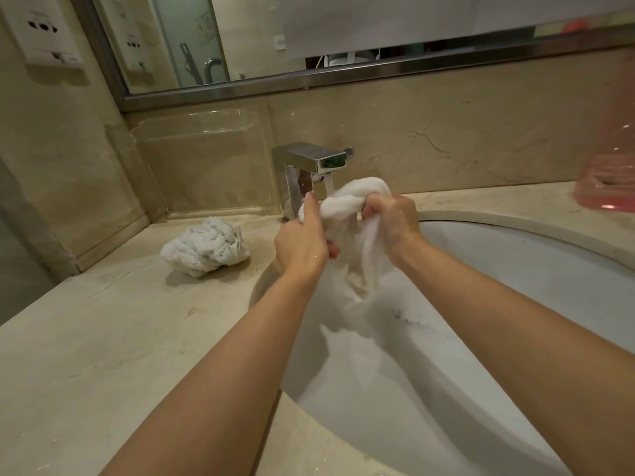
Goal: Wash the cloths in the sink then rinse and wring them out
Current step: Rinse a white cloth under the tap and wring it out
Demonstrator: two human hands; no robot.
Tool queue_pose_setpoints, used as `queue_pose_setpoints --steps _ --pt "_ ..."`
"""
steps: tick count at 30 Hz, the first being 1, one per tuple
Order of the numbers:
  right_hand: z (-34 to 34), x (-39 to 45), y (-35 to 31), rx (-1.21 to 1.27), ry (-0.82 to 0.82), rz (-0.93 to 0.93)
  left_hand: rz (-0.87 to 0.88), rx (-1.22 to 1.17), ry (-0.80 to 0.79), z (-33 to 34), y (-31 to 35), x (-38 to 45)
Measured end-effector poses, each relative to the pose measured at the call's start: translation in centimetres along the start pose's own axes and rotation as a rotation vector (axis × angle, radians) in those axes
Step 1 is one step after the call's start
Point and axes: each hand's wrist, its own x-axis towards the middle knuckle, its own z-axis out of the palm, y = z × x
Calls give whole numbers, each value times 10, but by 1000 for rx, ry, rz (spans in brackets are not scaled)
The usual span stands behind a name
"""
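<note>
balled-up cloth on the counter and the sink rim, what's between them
Head view: only bare, wet-looking marble counter lies between the balled-up cloth and the sink rim; the left hand hovers just past it.

- No text, brand or number can be read anywhere.
- The white wall panel [51, 32] left of the mirror [240, 39] perhaps carries small print, too blurred to read.

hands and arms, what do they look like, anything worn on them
Both forearms are bare from the bottom of the frame up to the hands; no sleeves show. The left hand and right hand carry no gloves, and no rings, watch or bracelet show. Both hands look wet, with small droplets on them.
</note>
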Motion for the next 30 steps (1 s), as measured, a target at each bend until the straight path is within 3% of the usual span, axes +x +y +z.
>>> queue_pose_setpoints --steps 4,7,12,15,18,24,27,28,30 --pt "-5 -1 7 -100 -33 -44 -65 93 -45 -1 -4 3" --pt "-4 -2 6 -33 -72 -52 -62 71 -63 4 -2 -1" --pt "1 -7 -2 26 -161 -89 123 -94 -26 4 4 -5" --pt "0 -5 -5 123 -102 -35 176 -158 -167 -1 3 -1" --pt "-5 -1 -5 98 -64 -24 151 9 -349 2 -2 -3" --pt "-17 9 10 -3 113 -33 195 564 -347 6 -16 6" --pt "-16 7 19 -170 52 -63 225 886 -437 5 -21 7" --pt "-15 6 20 -208 8 -73 235 876 -477 6 -23 8" --pt "-11 3 20 -203 -81 -85 252 554 -556 6 -23 8"
